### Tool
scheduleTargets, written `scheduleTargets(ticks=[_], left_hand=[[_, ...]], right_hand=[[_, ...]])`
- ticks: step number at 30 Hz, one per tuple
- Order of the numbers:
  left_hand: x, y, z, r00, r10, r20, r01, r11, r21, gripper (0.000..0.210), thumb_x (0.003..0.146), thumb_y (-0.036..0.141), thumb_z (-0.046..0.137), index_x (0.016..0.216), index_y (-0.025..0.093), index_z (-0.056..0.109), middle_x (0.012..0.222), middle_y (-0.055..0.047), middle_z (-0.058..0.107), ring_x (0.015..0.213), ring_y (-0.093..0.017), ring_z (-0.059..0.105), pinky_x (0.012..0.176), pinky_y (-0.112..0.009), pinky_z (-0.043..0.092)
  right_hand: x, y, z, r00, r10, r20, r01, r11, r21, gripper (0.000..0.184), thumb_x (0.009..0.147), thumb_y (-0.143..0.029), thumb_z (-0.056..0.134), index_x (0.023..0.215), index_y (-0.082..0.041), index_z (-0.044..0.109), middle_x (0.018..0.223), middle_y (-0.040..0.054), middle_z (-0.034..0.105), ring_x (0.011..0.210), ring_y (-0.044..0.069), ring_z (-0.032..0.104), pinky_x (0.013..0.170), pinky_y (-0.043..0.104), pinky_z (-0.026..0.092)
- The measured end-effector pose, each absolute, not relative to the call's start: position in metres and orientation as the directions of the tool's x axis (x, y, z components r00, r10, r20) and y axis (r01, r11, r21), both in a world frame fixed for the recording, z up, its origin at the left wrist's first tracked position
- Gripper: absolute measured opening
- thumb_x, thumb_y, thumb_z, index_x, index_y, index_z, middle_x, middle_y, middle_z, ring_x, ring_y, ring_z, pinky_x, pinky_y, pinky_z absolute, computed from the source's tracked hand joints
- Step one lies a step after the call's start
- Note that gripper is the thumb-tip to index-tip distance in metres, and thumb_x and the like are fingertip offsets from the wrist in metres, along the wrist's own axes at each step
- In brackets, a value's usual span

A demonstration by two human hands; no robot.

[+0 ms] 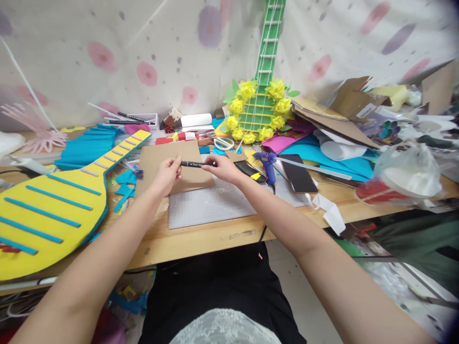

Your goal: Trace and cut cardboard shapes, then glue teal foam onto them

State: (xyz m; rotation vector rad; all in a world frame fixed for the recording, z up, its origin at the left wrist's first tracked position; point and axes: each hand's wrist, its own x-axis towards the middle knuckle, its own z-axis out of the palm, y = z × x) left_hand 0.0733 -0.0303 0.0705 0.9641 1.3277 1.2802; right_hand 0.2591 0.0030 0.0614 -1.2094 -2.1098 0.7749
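Note:
A black marker pen (193, 165) with white lettering is held level between my two hands, above a brown cardboard sheet (158, 160). My left hand (169, 173) pinches its left end between thumb and fingers. At the right end, the fingers of my right hand (223, 168) are closed round the pen. Beneath the cardboard's right side lies a grey cutting mat (201, 210), partly covered by it. Whether the cap is on cannot be made out.
A yellow lute-shaped craft (64, 205) with blue strips lies left. Behind stands a green instrument craft (265, 76) ringed with yellow paper flowers. A blue glue gun (267, 165), a phone (299, 174) and a bagged red-and-white tub (387, 184) sit to the right, amid paper and cardboard scraps.

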Motion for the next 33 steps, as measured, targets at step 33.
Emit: scheduleTargets(ticks=[33], left_hand=[[0.071, -0.003, 0.103, -0.129, 0.991, -0.023, 0.202, 0.049, 0.978, 0.020, 0.086, 0.035, 0.053, 0.084, 0.016, 0.048, 0.056, 0.002, 0.054, 0.047, -0.009, 0.053, 0.048, -0.022, 0.049]], right_hand=[[0.238, 0.012, 0.059, -0.287, 0.955, 0.072, 0.267, 0.152, -0.952, 0.017, 0.077, -0.031, 0.057, 0.084, -0.018, 0.048, 0.072, -0.0015, 0.051, 0.057, 0.009, 0.045, 0.054, 0.023, 0.040]])
